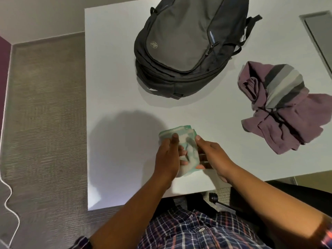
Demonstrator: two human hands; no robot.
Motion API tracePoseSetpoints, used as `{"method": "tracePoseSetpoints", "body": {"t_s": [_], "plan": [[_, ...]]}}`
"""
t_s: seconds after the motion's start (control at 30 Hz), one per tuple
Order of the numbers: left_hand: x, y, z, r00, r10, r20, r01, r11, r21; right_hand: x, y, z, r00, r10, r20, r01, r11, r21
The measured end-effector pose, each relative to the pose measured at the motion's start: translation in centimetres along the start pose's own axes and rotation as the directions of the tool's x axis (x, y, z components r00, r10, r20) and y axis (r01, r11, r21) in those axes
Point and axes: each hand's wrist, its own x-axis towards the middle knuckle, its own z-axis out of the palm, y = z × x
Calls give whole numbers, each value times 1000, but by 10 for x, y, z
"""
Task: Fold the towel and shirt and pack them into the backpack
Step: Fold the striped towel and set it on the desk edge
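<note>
In the head view, a folded towel is being gripped near 6 o'clock on the table by the left hand and the right hand, with thumbs and fingers clamped round it. The backpack is being left lying at 12 o'clock and the crumpled shirt at 3 o'clock.

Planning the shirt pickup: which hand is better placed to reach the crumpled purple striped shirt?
Right, probably: the crumpled purple striped shirt lies on the side of the right hand, farther from the left hand. Both hold the folded green-and-white towel.
</note>
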Motion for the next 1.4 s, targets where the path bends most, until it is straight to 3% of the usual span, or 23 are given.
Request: {"method": "tracePoseSetpoints", "body": {"t_s": [0.13,0.23,0.3,0.37,0.5,0.6,0.67,0.77,0.87,0.97,1.13,1.3,1.4], "plan": [[-3,-14,8,998,56,-11,-57,994,-92,1,13,-4,999,-49,9,49,994,-93],[0,-30,-2,942,326,-81,-308,934,181,4,18,-3,990,-140,13,141,986,-89],[7,-43,-12,839,543,-42,-470,760,449,3,16,-1,985,-168,29,169,985,-40],[17,-56,-18,765,638,91,-555,581,595,9,21,-4,988,-154,7,154,987,-32],[39,-82,-18,677,667,312,-644,330,690,21,35,-10,981,-76,-178,17,950,-312],[47,-92,-15,714,595,370,-573,192,797,21,32,-3,971,-132,-201,21,880,-474],[48,-95,-12,745,539,393,-537,133,833,19,30,4,916,-327,-230,139,799,-586],[49,-93,-7,781,461,422,-492,38,870,16,28,12,749,-660,-64,375,501,-780],[49,-89,-4,834,361,417,-429,-50,902,19,21,24,711,-677,187,504,307,-807],[50,-90,-4,851,318,418,-425,-52,904,37,33,26,750,-567,339,506,164,-847],[57,-96,-3,856,341,388,-440,87,894,55,56,16,774,-532,342,446,76,-892],[64,-97,-4,804,439,401,-510,163,844,64,59,15,766,-568,301,454,147,-879],[66,-98,-15,761,479,438,-558,139,818,68,62,12,774,-592,226,420,213,-882]]}}
